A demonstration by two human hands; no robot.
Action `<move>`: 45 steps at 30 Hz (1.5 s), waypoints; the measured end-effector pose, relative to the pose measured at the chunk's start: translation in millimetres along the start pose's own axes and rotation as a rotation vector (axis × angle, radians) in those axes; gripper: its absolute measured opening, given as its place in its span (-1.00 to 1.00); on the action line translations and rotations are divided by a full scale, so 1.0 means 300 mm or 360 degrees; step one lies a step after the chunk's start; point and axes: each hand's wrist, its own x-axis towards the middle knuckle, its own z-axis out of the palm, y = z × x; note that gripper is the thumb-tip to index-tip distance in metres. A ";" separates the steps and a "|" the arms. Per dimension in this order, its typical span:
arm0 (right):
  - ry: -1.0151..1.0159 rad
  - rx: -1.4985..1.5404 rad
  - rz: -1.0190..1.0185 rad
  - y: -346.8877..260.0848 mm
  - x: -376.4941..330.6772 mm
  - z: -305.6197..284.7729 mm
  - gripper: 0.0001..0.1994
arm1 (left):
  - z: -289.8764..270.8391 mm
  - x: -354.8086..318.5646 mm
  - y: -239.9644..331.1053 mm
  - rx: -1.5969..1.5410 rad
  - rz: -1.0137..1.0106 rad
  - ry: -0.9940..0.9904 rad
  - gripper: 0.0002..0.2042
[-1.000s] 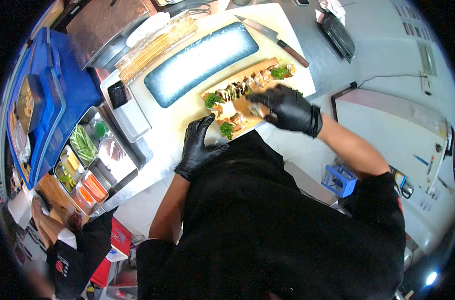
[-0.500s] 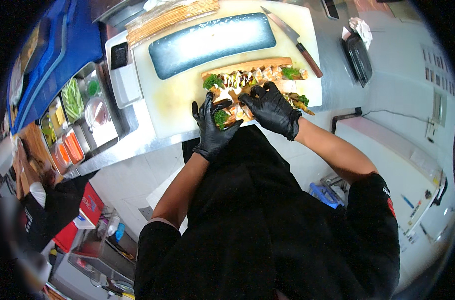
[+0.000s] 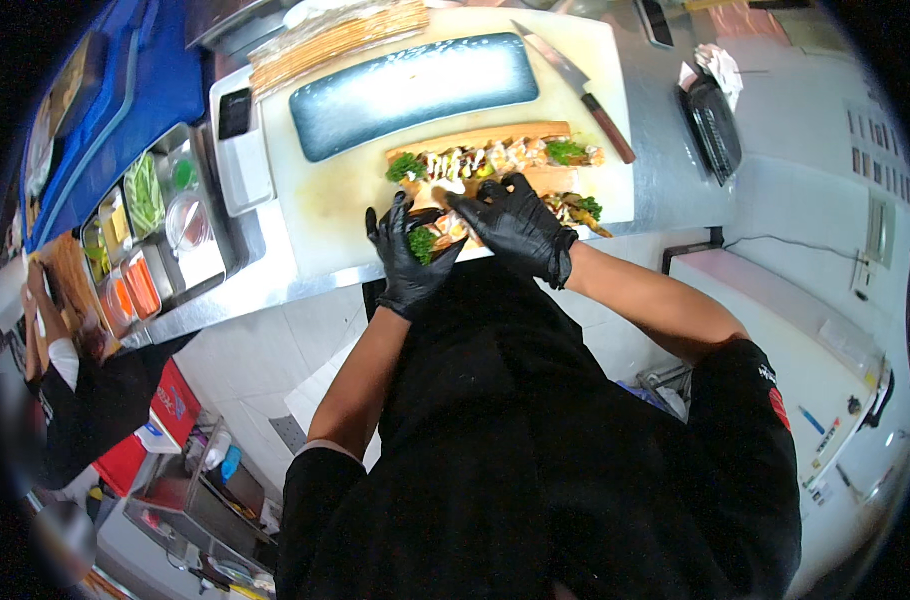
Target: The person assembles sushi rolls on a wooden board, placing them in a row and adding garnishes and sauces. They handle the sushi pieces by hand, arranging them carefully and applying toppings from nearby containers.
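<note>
Fingers of the left hand (image 3: 410, 260), in a black glove, are spread and curved around the left end of the front row of topped roll pieces (image 3: 453, 228), with the thumb well parted from them. A green garnish (image 3: 421, 243) shows between thumb and fingers. The right hand (image 3: 520, 232), also gloved, bends its fingers over the middle of the same row; whether it pinches a piece I cannot tell, because the glove hides the contact.

I judge that the step in hand is a careful adjusting of this row from two sides. The next move, in my opinion, calls for light and even pressure, since the sauced topping looks soft and could be displaced.

The row lies on a wooden board (image 3: 515, 131), along its near edge. A back row (image 3: 485, 158) with white sauce lies toward its far edge. All this rests on a pale cutting board (image 3: 325, 220), at the near edge of the worktop (image 3: 275, 240). Farther away lies a long blue plate (image 3: 415, 85); a knife (image 3: 578, 81) is at the cutting board's right edge, and a bamboo mat (image 3: 340, 45) at its far left corner.
</note>
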 end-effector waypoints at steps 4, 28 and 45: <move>0.0175 0.0325 -0.0138 0.061 -0.086 -0.202 -0.36 | -0.054 0.001 0.000 -0.0159 -0.0178 -0.0284 -0.14; 0.0228 0.0505 0.0330 0.645 -0.340 0.186 -0.73 | -0.290 0.174 0.319 -0.0042 0.0264 -0.0455 -0.35; 0.0410 0.1071 0.1045 0.608 -0.493 -0.058 -0.60 | 0.054 0.218 0.381 0.0827 0.0298 -0.0937 -0.32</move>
